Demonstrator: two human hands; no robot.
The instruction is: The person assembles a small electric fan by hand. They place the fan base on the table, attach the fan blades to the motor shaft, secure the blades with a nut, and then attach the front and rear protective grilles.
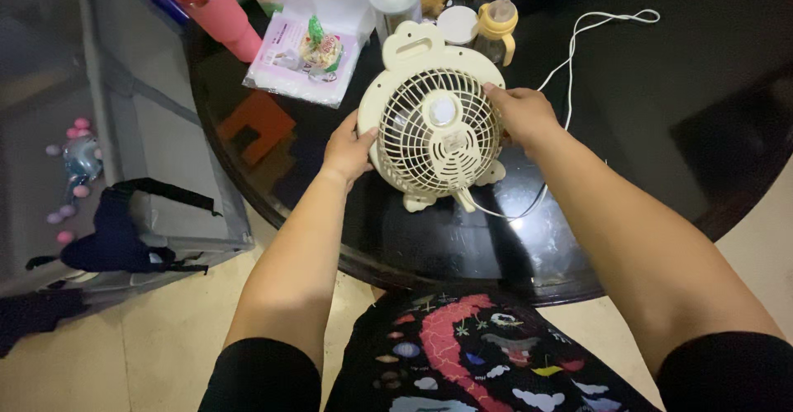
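The fan (434, 127) is stood on its feet near the front edge of the round table (661, 156), grille toward the camera, its white cord (570, 57) trailing toward the back edge. It is best steadied evenly from both sides so the feet stay planted. The left hand (349, 149) is curled against the left rim, the right hand (522, 114) against the right rim; both are closed on the housing.

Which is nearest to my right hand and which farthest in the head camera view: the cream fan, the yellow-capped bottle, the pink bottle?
1. The cream fan: the right hand grips its edge.
2. The yellow-capped bottle: just behind the fan.
3. The pink bottle: far left on the table.
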